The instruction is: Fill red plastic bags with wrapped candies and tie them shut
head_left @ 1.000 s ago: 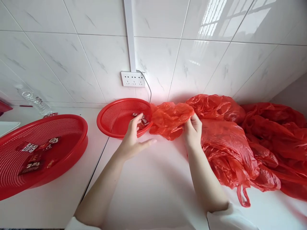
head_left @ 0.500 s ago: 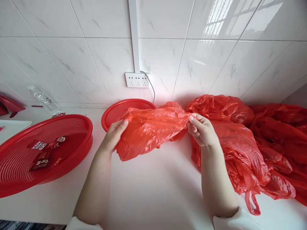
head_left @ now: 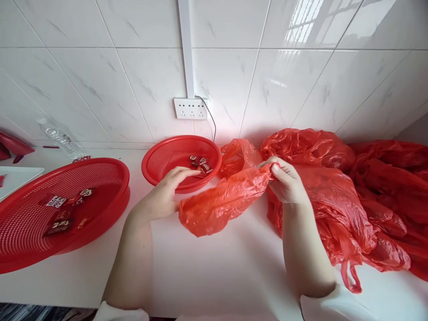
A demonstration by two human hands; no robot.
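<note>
A crumpled red plastic bag hangs at a slant over the white table. My right hand pinches its gathered right end between thumb and fingers. At the bag's lower left end is my left hand, its fingers stretched out and apart, the thumb side close beside the plastic. Just beyond those fingertips stands a small red mesh basket with several small dark packets in it. Another red plastic bag lies behind the held one.
A large red mesh basket holding a few packets stands on the left. Behind it lie a clear plastic bottle and a white tray. Piled red plastic bags fill the right side. A socket strip is on the tiled wall.
My left hand has let go of the bag's left end and spread its fingers. That end has dropped and swung right, uncovering the small basket. My right hand keeps its pinch.
</note>
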